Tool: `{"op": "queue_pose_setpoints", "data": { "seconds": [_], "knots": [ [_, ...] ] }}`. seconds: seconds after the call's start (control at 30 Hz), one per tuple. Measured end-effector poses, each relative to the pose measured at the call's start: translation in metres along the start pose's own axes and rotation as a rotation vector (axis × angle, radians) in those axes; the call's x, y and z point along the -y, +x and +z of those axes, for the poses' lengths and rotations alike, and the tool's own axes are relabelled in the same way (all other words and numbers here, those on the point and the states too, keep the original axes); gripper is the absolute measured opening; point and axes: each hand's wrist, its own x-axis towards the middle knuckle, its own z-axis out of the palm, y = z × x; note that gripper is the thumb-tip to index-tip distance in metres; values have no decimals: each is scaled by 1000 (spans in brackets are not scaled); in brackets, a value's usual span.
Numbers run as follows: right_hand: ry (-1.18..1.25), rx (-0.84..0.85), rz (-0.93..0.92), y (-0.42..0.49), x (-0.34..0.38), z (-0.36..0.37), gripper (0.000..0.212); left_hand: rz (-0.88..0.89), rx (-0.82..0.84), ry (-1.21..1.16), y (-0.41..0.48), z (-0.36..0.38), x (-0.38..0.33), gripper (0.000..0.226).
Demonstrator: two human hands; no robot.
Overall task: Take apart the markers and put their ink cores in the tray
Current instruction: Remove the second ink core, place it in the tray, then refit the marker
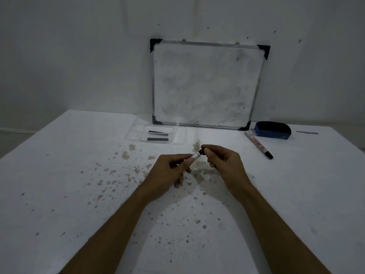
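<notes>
Held a marker [194, 155] above the middle of the stained table [59, 175], its white barrel mostly buried in the left hand [169, 172], only the far end of the barrel and a black end piece [201, 151] showing. Left hand closed around the barrel; right hand [223, 165] pinched shut on the black end piece with thumb and fingertips. Could not tell whether that piece was the cap or the nib holder, nor whether it had begun to part from the barrel. Judged the marker light and stiff, its smooth plastic likely slippery, so best gripped firmly along the barrel with one hand and at the very end piece with the other, twisting or pulling straight along its length. Judged the core inside soft, inky and liable to smudge fingers, so better taken by its dry end. Farther off, near the wall, lay a clear tray [177, 138] already holding two dark ink cores [158, 139] side by side. To the right, well apart from the hands, lay a second marker [258, 144], whole and untouched, just beside a blue eraser [273, 130]. Leaned against the wall behind the tray, a smudged whiteboard [207, 84].
</notes>
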Motion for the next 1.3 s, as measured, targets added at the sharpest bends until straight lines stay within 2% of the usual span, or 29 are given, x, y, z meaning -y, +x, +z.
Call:
{"op": "queue_pose_setpoints", "data": {
  "seconds": [0.1, 0.2, 0.4, 0.8, 1.03, 1.13, 1.2, 1.3],
  "knots": [
    [-16, 22, -19, -3, 3, 1, 20, 9, 5, 33, -1, 0, -2, 18],
    [-8, 67, -13, -5, 6, 0, 21, -6, 26, 28, -3, 1, -5, 34],
    [57, 128, 18, -5, 7, -2, 24, -56, 7, -57, 0, 0, 2, 28],
    [2, 181, 28, -5, 7, -3, 20, -30, 17, -11, 1, -2, 7, 28],
    [-31, 117, 27, -6, 8, 1, 25, -39, 20, 12, -1, 9, -3, 26],
    [9, 41, 43, -10, 14, 4, 35, -85, 25, -63, -3, 12, -13, 27],
    [33, -47, 106, -15, 17, -1, 33, -117, 1, -136, -1, 12, -20, 30],
    [-167, -66, 172, -33, 24, -7, 33, -104, -18, -195, 5, 19, -32, 35]
  ]
}}
